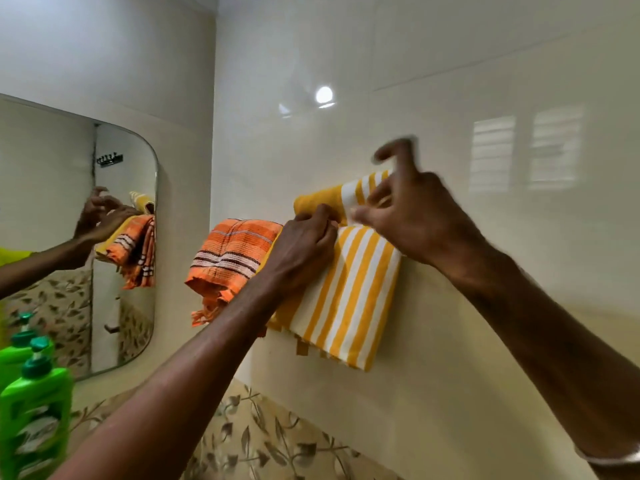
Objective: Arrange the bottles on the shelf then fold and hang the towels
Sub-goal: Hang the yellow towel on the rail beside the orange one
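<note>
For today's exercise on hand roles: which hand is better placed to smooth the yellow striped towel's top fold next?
Probably the right hand: it already pinches the yellow striped towel at its top fold, while the left hand grips lower.

Glossy cream wall tiles (415, 81), mirror (52, 202), leaf-patterned border (277, 441)

The wall (450, 98) above and right of the yellow towel (349, 292) is bare. On its left the orange towel (228, 258) hangs just beside it; green bottles (31, 403) stand below the mirror (52, 202).
</note>
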`<state>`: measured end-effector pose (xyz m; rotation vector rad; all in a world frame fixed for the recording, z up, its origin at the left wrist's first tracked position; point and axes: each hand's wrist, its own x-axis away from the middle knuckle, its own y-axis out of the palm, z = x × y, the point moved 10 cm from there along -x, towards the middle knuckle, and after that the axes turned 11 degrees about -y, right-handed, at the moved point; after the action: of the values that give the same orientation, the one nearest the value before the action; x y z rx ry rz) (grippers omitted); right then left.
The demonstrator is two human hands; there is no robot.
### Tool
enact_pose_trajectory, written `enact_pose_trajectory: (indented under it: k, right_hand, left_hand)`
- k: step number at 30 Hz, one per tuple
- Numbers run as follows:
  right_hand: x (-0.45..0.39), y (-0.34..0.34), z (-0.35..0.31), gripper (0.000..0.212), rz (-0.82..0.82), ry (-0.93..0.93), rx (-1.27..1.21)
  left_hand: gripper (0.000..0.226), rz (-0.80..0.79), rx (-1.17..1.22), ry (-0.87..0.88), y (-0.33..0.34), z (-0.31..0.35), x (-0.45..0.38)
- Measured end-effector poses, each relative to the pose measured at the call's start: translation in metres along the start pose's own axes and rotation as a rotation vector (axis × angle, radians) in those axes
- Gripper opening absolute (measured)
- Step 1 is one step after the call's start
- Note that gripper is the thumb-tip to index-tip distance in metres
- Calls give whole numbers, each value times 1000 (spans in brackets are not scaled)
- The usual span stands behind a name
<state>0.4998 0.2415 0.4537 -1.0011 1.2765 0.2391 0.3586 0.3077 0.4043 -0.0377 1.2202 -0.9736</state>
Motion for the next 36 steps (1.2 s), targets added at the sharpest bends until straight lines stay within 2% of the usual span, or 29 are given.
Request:
enact_pose_trajectory:
  k: [3,5,9,12,14,17,21,24,26,29,32,34,36]
  right_hand:
    - [-6,61,11,63,-573,74,217]
    - [-9,78,22,68,-734,98,225]
    - [-9,95,41,70,-871,187,101]
    - [-7,105,49,57,-875,268,-11]
    - [-5,109,55,54,-889,321,-86]
    - [3,113,57,57,-946,361,-186]
    - [7,105,51,42,-912,419,-314]
    - [13,104,46,47,-917,461,-393]
    - [13,103,43,47,-894,449,-392]
    - [5,95,40,53,-810,308,-187]
    - [-8,78,31,77,-597,109,181]
    - [-3,58,10,72,-317,-32,391]
    - [25,37,-16,58,40,-107,512]
  left_hand:
    - [38,-39,77,8,5,-4,0]
    - [38,31,139,12,7,-11,5]
    - [44,283,180,10,13,-24,29]
    - [59,401,330,-115,21,-45,49]
    - [74,390,499,-215,31,-57,61]
    - [97,276,846,-420,46,-78,66]
    - [91,120,1047,-526,55,-87,64]
    - [77,-114,1179,-551,65,-91,62]
    - [71,-242,1164,-557,65,-93,66]
    - [56,-258,1059,-592,56,-98,71]
    - [44,-267,934,-598,45,-96,72]
    - [39,-260,881,-593,41,-94,72]
    - [38,-246,857,-582,39,-92,72]
